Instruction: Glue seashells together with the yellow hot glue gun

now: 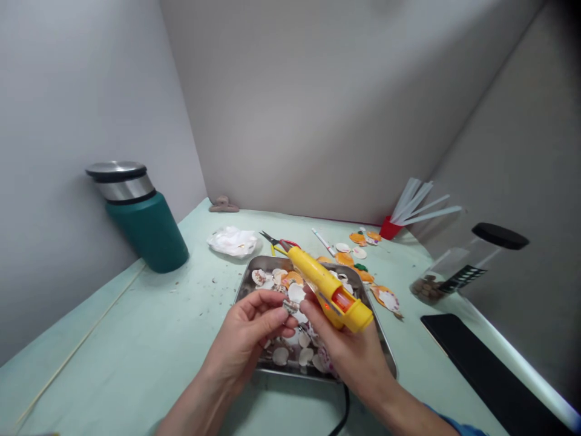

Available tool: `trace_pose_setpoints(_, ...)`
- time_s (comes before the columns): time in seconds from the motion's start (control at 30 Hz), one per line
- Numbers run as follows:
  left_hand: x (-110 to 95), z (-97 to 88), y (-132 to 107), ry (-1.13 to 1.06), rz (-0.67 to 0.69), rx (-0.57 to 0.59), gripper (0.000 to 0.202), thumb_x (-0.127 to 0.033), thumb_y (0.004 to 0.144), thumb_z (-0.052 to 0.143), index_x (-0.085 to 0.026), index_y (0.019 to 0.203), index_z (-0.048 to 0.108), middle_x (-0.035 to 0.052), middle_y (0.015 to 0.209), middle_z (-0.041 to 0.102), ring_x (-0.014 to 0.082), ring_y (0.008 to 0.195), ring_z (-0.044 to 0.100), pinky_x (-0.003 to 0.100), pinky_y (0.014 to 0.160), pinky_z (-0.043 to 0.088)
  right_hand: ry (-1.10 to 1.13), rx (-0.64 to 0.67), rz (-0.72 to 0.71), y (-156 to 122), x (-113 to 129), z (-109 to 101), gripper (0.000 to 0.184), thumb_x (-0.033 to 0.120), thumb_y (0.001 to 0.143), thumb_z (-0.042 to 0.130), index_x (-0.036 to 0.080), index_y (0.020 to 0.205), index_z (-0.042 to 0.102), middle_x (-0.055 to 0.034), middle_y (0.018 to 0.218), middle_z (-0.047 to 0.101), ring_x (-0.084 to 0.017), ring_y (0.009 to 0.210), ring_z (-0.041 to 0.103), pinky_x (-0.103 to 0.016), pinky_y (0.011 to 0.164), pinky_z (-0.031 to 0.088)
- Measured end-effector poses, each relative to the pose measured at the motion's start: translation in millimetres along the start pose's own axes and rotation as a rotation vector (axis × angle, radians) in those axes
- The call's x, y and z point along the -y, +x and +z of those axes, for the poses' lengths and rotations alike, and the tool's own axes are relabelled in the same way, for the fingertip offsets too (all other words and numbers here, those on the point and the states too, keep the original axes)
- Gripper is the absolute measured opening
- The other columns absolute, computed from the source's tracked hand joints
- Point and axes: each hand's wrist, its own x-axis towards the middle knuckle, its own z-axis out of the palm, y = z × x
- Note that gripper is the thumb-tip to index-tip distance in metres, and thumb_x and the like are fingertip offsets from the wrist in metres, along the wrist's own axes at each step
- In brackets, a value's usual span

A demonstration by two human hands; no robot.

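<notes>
My right hand (351,348) is closed around a yellow glue gun (324,281), whose nozzle points up and to the left, away from me. A small orange-red light shows on its side. Between the thumb and fingers of my left hand (254,324) is a small whitish-brown piece (290,306), perhaps a shell; its kind is too small to make out. My right fingertips come close to that piece, and I cannot tell whether they touch it. Both hands are above a metal tray (252,266) that holds many white and orange shells (280,356).
Behind the tray lie pliers (271,238), a crumpled white bag (233,241) and a pen (323,241). Shell pieces (385,298) lie to its right. A red cup (389,229) of glue sticks, a jar (438,280), a black slab (481,357) and a green bottle (147,230) stand around.
</notes>
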Motion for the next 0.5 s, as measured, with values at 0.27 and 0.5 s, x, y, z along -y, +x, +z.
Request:
trace_pose_setpoints(0.27,-6,-3.2,1,0.088,0.081,-0.1,0.025,-0.022,0.063,0.079,-0.013,0.081,0.066,0.0026,0.066,0.067,0.0138,0.061,0.065,0.024,0.061,0.053,0.016,-0.021,0.002,11,5,-9,0.02,0.031,0.081,0.065,0.02,0.097,0.064,-0.0041,0.092,0.071,-0.021,0.086,0.066,-0.028,0.072,0.053)
trace_pose_setpoints(0.5,-11,-6.7,0,0.712,0.219,-0.163,0.015,-0.025,0.068,0.073,-0.018,0.081,0.071,0.0019,0.061,0.065,0.0126,0.052,0.055,0.022,0.05,0.042,0.004,-0.03,0.077,20,0,-19,0.022,0.034,0.08,0.065,0.016,0.092,0.066,-0.0043,0.081,0.069,-0.021,0.076,0.065,-0.032,0.069,0.052)
